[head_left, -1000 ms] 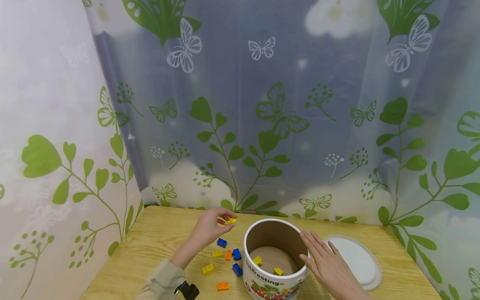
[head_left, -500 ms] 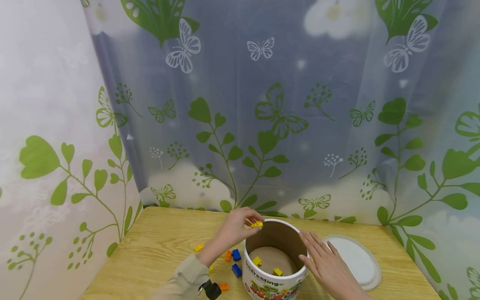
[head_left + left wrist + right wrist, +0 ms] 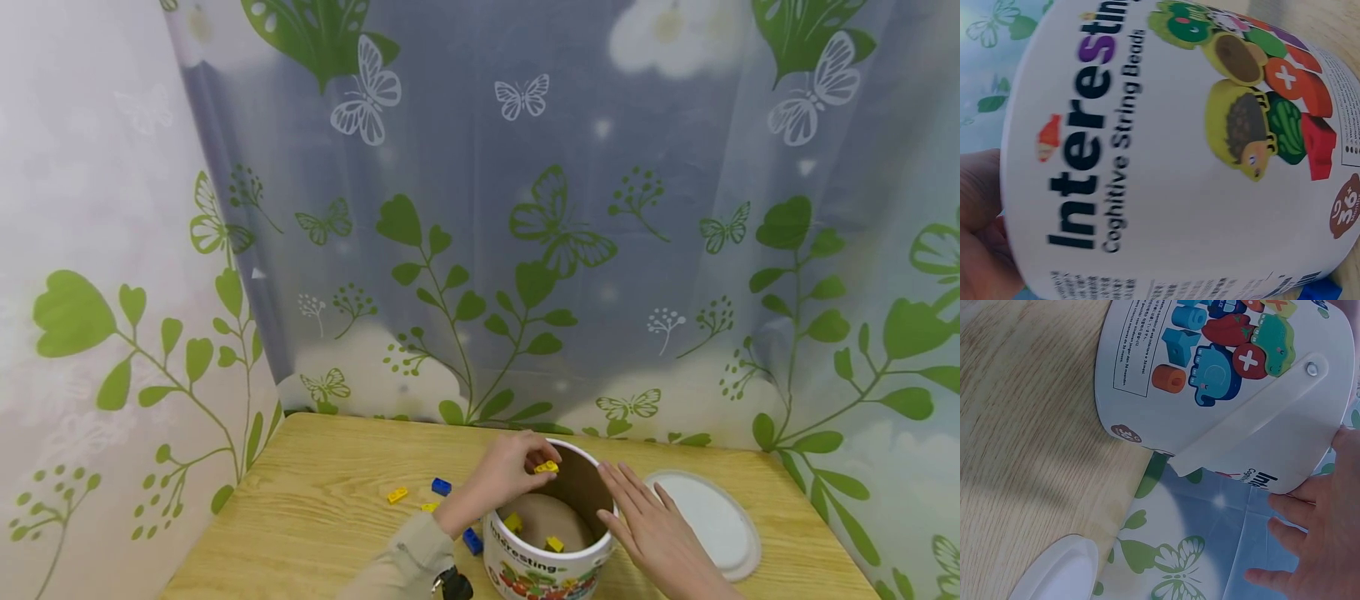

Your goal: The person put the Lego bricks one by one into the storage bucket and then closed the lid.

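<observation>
My left hand (image 3: 510,471) pinches a yellow toy brick (image 3: 547,467) between thumb and fingers, over the mouth of a white bucket (image 3: 498,557). Two yellow bricks lie inside on the bucket's floor, one near the front (image 3: 554,544) and one at the left (image 3: 513,522). With fingers straight, my right hand (image 3: 654,533) rests against the bucket's right rim. In the left wrist view the bucket's printed wall (image 3: 1166,206) hides most of the left hand (image 3: 982,231) and its brick. The right wrist view shows the right hand's (image 3: 1322,531) fingers spread at the rim.
Left of the bucket, on the wooden table (image 3: 315,500), lie a yellow brick (image 3: 397,496), a blue brick (image 3: 441,487), a partly covered yellow one (image 3: 430,507) and another blue one (image 3: 472,542). A white lid (image 3: 712,525) lies at the right. A patterned curtain (image 3: 465,250) stands behind.
My left hand has carried the yellow brick rightward from above the table to over the bucket's opening. Its forearm now covers the orange bricks. The right hand has stayed at the rim.
</observation>
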`<control>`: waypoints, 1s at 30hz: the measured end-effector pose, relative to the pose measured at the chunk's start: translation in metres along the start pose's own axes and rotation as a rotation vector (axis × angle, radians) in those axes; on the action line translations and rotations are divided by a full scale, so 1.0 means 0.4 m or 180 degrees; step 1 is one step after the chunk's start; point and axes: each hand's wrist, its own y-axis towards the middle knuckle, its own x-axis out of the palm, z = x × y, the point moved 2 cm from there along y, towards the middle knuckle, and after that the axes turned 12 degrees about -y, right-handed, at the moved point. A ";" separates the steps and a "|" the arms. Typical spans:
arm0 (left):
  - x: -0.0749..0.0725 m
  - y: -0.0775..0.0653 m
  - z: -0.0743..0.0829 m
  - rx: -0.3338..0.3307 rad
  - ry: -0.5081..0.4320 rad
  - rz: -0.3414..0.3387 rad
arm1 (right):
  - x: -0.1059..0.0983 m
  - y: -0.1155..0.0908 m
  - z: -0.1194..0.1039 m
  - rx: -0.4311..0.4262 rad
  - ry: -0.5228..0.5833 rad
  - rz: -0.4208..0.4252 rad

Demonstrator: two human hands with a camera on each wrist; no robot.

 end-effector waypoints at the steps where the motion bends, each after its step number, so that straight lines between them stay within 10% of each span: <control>1: 0.006 0.002 -0.003 0.0002 0.0027 -0.0017 | 0.001 0.000 0.000 -0.0007 -0.0005 0.0014; 15: 0.038 0.003 -0.026 -0.0031 0.0173 -0.0009 | 0.003 -0.001 0.001 -0.0007 0.0032 0.0004; 30: -0.040 -0.017 -0.023 0.0231 -0.0421 0.0468 | 0.002 -0.003 0.000 -0.0043 -0.0007 0.0085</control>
